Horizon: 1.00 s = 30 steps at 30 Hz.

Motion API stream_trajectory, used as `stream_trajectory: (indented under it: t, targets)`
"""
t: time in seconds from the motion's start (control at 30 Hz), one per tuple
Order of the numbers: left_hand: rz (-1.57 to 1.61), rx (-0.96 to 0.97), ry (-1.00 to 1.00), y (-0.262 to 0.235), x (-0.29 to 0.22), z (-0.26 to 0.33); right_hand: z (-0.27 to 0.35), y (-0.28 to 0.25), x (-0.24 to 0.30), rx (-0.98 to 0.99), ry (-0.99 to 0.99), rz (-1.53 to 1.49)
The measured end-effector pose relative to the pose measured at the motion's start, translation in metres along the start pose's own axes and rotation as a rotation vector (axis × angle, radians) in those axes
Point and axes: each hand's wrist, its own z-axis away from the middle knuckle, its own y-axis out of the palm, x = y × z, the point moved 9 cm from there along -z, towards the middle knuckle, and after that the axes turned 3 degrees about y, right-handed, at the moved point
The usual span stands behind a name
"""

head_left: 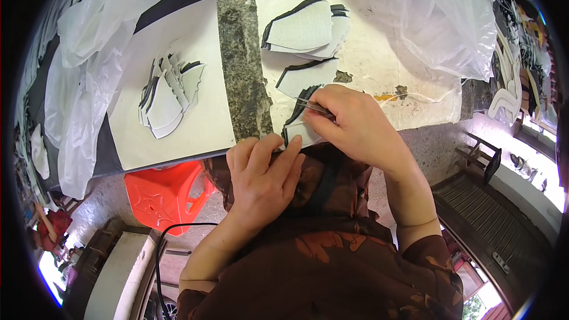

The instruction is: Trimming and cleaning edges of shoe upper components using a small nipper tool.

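Note:
My right hand point(358, 121) is closed around slim metal tweezers point(314, 106). Their tips meet the black edge of a pale, fabric-like cut piece point(306, 134) at the front of the table. On the near end of that piece rest fingertips of my left hand point(261, 175), its fingers spread and holding nothing. Just beyond lies a similar dark-edged piece point(305, 78), partly covered by the one I work on. Farther back is a stack of these pieces point(299, 28). A fanned-out group of several more point(166, 106) sits to the left.
Light boards point(198, 92) cover the tabletop, with a rough dark strip point(242, 83) between them. Clear plastic sheeting hangs at the left point(89, 65) and right point(441, 18). A red plastic stool point(160, 198) stands below the table's front edge; a dark slatted bench point(492, 213) is at right.

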Motion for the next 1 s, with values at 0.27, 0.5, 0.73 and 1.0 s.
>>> stream_trajectory:
  t: [0.27,0.5,0.73,1.0]
  targets:
    - [-0.055,0.032,0.021,0.0014,0.0006,-0.0002,-0.0027,-0.0008,0.0007,0.008,-0.006,0.035]
    - [-0.059,0.044,0.018,0.005,0.0016,0.0005,-0.0043,-0.0004,0.0002,0.004,-0.015,0.029]
    - [-0.081,-0.003,0.039,0.0062,0.0015,-0.002,-0.0055,-0.0052,0.0048,-0.048,-0.033,0.057]
    - [-0.079,-0.036,-0.002,0.004,0.0013,-0.0087,-0.0086,-0.0071,0.0093,-0.052,-0.071,0.144]
